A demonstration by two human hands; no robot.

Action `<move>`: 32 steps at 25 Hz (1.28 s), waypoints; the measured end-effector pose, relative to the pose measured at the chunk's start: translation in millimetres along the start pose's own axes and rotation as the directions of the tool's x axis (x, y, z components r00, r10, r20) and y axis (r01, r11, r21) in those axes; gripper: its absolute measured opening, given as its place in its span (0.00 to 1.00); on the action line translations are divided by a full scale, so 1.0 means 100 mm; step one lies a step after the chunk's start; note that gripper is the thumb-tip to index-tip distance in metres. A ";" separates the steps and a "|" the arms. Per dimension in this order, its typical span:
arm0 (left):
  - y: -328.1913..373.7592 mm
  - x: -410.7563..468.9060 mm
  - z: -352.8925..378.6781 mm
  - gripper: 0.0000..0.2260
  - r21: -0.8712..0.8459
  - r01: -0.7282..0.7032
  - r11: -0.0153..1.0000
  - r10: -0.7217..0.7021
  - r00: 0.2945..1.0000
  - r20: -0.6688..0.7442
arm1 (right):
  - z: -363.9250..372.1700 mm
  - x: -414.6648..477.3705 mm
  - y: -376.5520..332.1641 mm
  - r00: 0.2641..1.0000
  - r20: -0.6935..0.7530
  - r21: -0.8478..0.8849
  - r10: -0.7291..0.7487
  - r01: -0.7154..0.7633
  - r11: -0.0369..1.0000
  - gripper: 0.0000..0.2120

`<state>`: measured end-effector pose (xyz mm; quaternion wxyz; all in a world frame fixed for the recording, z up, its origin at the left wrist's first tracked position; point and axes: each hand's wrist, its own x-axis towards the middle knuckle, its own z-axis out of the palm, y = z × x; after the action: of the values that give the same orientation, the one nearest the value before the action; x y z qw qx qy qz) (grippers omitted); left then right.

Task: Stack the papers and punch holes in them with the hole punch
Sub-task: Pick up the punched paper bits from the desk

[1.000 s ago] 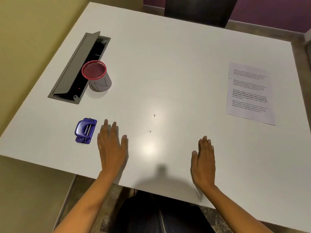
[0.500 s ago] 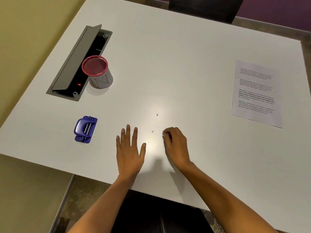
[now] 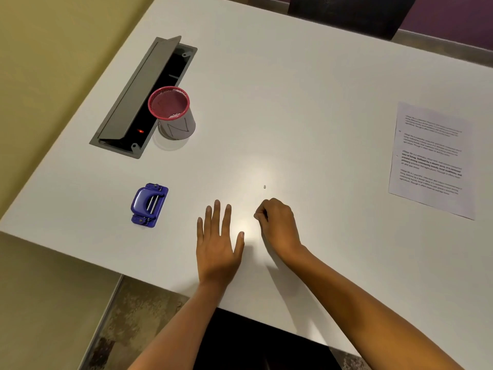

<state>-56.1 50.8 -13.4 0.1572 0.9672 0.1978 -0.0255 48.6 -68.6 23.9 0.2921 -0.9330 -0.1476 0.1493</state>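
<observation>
A blue hole punch (image 3: 149,204) lies near the table's front left edge. The printed papers (image 3: 432,158) lie flat at the far right, apart from both hands. My left hand (image 3: 217,245) rests flat on the table with its fingers spread, to the right of the punch. My right hand (image 3: 277,225) is beside it, fingertips pinched together on the table surface; what they pinch is hidden. One tiny white paper bit (image 3: 264,186) lies just beyond that hand.
A red-rimmed mesh cup (image 3: 173,113) stands by an open grey cable hatch (image 3: 141,97) at the back left of the white table (image 3: 293,89). A dark chair back (image 3: 346,12) is across the table.
My right hand moved left to the middle and pinched shut where a second paper bit lay; that bit no longer shows. My left hand shifted right, away from the punch.
</observation>
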 end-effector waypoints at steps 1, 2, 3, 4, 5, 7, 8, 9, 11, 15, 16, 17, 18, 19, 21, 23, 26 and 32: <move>0.00 -0.01 0.00 0.29 0.002 -0.002 1.000 0.002 1.000 -0.005 | 0.00 0.00 0.00 1.000 0.005 -0.029 -0.013 0.013 1.000 0.04; -0.01 -0.01 0.01 0.29 0.003 -0.005 1.000 0.005 1.000 -0.008 | 0.01 -0.01 0.00 1.000 0.010 -0.053 -0.023 0.023 0.998 0.04; -0.02 -0.01 0.02 0.29 0.005 -0.006 1.000 0.006 1.000 -0.010 | 0.02 -0.01 0.01 0.999 0.019 -0.079 -0.030 0.031 0.996 0.05; -0.02 -0.01 0.03 0.29 0.011 -0.007 1.000 0.007 1.000 -0.011 | 0.04 -0.01 0.00 0.999 0.031 -0.107 -0.026 0.029 0.994 0.06; -0.03 -0.01 0.04 0.29 0.018 -0.007 1.000 0.007 1.000 -0.012 | 0.05 -0.02 -0.01 0.999 0.041 -0.135 -0.017 0.022 0.991 0.07; -0.03 0.00 0.04 0.29 0.017 -0.005 1.000 0.005 1.000 -0.010 | 0.06 -0.02 -0.01 0.999 0.048 -0.166 -0.014 0.021 0.986 0.08; -0.03 0.00 0.04 0.29 0.018 -0.006 1.000 0.006 1.000 -0.010 | 0.06 -0.03 -0.01 0.999 0.045 -0.164 -0.023 0.030 0.986 0.08; -0.03 -0.01 0.03 0.29 0.022 -0.007 1.000 0.007 1.000 -0.010 | 0.06 -0.04 0.00 0.999 0.030 -0.137 -0.023 0.026 0.990 0.08; -0.02 -0.01 0.03 0.30 0.025 -0.005 1.000 0.005 1.000 -0.009 | 0.03 -0.08 0.01 0.998 -0.017 -0.006 0.055 -0.055 0.998 0.07; -0.01 -0.02 0.03 0.32 0.030 -0.010 0.999 0.010 1.000 -0.007 | -0.01 -0.09 0.01 0.985 -0.063 0.186 0.163 -0.149 0.971 0.08; -0.01 -0.01 0.03 0.32 0.031 -0.008 0.999 0.008 1.000 -0.005 | -0.02 -0.08 0.01 0.987 -0.061 0.190 0.151 -0.137 0.972 0.07; 0.00 0.00 0.02 0.32 0.032 -0.006 0.999 0.006 1.000 -0.001 | -0.02 -0.05 0.00 0.990 -0.051 0.183 0.130 -0.118 0.976 0.07; 0.00 0.00 0.02 0.32 0.032 -0.006 0.999 0.006 1.000 0.002 | -0.02 -0.03 -0.01 0.994 -0.033 0.164 0.101 -0.094 0.982 0.06; -0.01 0.00 0.02 0.32 0.031 -0.007 1.000 0.006 1.000 0.003 | -0.02 0.00 -0.01 0.997 -0.010 0.131 0.072 -0.070 0.989 0.05; -0.01 0.00 0.02 0.32 0.019 -0.006 1.000 0.006 1.000 0.002 | -0.02 0.04 -0.03 0.999 0.035 0.031 0.028 -0.029 0.999 0.05; -0.01 0.00 0.02 0.32 0.009 -0.005 1.000 0.005 1.000 -0.001 | -0.03 0.07 -0.05 0.998 0.061 -0.071 -0.012 0.016 0.997 0.05; -0.01 0.00 0.02 0.32 0.012 -0.003 1.000 0.003 1.000 -0.003 | -0.01 0.10 -0.09 0.992 0.105 -0.200 -0.073 0.092 0.975 0.06; -0.01 0.01 0.03 0.32 0.026 0.000 1.000 0.000 1.000 0.007 | -0.01 0.16 -0.22 0.980 0.186 -0.352 -0.077 0.140 0.925 0.06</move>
<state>-56.0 51.1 -16.4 0.1455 0.9690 0.1970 -0.0313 59.1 -46.0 35.2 0.1088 -0.9453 -0.2483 0.1814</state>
